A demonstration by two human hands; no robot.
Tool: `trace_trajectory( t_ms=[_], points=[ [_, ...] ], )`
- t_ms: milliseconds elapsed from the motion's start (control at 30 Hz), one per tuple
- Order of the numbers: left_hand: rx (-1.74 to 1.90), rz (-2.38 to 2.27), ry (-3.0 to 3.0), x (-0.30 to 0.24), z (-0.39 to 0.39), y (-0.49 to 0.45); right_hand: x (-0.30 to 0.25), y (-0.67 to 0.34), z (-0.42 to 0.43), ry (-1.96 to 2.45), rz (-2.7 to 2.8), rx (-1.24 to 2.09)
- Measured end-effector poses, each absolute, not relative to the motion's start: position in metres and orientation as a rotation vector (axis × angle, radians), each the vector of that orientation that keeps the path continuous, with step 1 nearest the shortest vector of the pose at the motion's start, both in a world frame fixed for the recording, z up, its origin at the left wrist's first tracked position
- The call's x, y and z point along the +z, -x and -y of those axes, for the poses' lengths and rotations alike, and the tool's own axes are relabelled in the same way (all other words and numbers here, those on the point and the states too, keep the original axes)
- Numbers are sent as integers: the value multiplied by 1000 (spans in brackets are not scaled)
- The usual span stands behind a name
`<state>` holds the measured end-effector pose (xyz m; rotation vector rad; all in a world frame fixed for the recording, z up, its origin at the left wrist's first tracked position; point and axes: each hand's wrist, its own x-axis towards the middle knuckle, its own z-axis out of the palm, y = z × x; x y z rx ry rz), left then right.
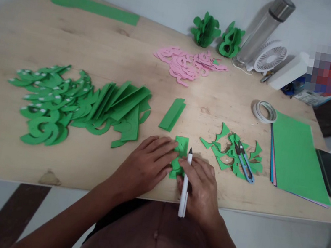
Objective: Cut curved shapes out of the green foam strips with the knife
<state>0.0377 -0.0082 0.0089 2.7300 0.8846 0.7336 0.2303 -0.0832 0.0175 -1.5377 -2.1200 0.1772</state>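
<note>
Left grip (pixel 153 161), paper (pixel 182 143), right grip (pixel 201 182) with pen (pixel 184 191), table edge (pixel 77 188) near, scraps (pixel 230 149) apart

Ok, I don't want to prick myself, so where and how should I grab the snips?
Probably take the snips by the blue handles, coming from the near right: those lie toward you, while the pointed blades face away and left over green scraps.
</note>
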Motion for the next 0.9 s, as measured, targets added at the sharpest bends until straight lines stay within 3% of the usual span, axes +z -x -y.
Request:
trace_trajectory(
  t_ms=[900],
  points=[
    [738, -886, -2712, 9, 8, -38, 18, -230, 81, 1538, 2125, 173]
  ],
)
